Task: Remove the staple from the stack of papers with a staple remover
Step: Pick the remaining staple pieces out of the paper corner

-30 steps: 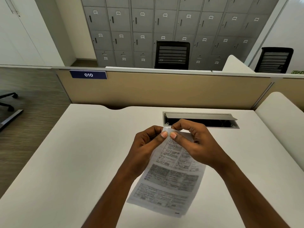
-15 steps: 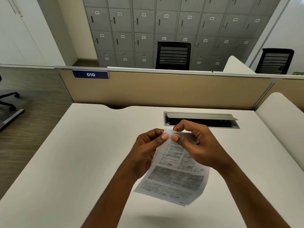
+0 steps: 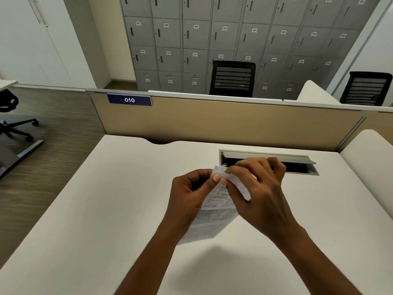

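Note:
A printed stack of papers [image 3: 212, 218] hangs in the air above the white desk [image 3: 106, 209], held by its top edge. My left hand [image 3: 191, 192] pinches the top left corner between thumb and fingers. My right hand [image 3: 259, 194] grips the top edge just to the right, with its fingertips meeting my left thumb at the corner. The lower part of the sheets slopes down and away under my hands. The staple is too small to make out. No staple remover is in view.
An open grey cable tray [image 3: 270, 162] is set into the desk behind my hands. A beige partition [image 3: 212, 122] with a "010" label closes the far edge. Another white desk surface [image 3: 370, 162] adjoins at right. Black chairs and grey lockers stand beyond.
The papers have lifted off the desk and tilted up, so less of the printed face shows. Both hands rose slightly and stay pinched at the top corner.

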Demonstrator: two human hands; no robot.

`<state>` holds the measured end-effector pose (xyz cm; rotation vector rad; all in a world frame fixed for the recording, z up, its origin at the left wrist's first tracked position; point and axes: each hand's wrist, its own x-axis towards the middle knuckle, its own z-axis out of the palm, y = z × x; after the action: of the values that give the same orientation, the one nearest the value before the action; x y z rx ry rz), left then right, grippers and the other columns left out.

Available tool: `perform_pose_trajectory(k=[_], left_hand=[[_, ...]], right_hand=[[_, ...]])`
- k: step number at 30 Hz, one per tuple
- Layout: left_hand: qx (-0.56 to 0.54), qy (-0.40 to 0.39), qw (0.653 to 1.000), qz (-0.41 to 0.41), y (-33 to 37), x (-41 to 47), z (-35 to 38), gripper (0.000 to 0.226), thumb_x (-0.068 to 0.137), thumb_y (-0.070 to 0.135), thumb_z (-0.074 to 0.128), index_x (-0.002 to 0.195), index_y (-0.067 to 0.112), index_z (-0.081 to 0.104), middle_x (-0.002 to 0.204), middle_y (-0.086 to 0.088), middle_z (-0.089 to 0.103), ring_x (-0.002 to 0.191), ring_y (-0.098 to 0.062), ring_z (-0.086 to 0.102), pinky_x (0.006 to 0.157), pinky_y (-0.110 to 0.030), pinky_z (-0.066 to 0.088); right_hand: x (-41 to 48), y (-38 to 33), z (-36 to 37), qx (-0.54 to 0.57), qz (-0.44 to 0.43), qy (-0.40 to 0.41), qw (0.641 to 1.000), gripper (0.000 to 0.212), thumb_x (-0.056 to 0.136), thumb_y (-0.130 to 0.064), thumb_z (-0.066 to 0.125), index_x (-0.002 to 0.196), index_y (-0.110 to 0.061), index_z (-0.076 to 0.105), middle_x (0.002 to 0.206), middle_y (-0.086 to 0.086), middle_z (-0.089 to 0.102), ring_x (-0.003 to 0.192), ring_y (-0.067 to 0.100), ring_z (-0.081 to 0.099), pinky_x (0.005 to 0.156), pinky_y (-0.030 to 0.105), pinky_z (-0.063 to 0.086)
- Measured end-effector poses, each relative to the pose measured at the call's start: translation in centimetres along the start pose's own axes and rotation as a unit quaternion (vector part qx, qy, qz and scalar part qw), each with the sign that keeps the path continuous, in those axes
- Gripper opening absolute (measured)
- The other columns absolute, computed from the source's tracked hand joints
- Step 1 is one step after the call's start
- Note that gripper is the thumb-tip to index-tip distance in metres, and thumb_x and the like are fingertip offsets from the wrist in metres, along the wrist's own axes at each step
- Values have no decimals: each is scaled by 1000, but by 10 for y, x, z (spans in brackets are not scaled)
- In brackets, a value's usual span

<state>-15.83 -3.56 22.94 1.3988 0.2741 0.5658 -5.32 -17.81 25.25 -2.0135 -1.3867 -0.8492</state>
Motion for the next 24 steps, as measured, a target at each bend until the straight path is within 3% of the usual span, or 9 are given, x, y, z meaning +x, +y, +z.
perform_pose_trajectory(k=[4,9,18,24], left_hand=[[28,19,999,17,1,-2,-3,23,91,39,68,106,28,81,100,2,81,95,-21,78,82,-31,63],[53,33,997,37,5,-2,-7,20,92,34,69,106,24,80,97,6,81,94,-15,78,77,-23,61],[87,44,994,51,6,-1,-12,18,95,31,69,106,23,81,94,8,81,88,-16,78,69,-23,61],[104,40,993,46,8,1,-19,23,91,38,69,106,24,81,93,10,81,85,-17,78,69,-26,63]], right_hand=[[3,-6,6,-31,-29,-1,999,15,93,-27,69,97,-13,75,96,5,71,92,25,66,95,46,32],[9,-8,7,-43,-41,-7,998,16,94,-23,65,98,-10,74,96,7,71,91,28,67,94,50,36],[15,-7,15,-181,-123,-55,974,23,92,-26,62,106,-8,64,99,11,67,94,29,65,98,47,31],[25,-5,17,-215,-156,-80,961,17,95,-26,62,99,-10,64,92,10,67,88,28,67,93,44,30]])
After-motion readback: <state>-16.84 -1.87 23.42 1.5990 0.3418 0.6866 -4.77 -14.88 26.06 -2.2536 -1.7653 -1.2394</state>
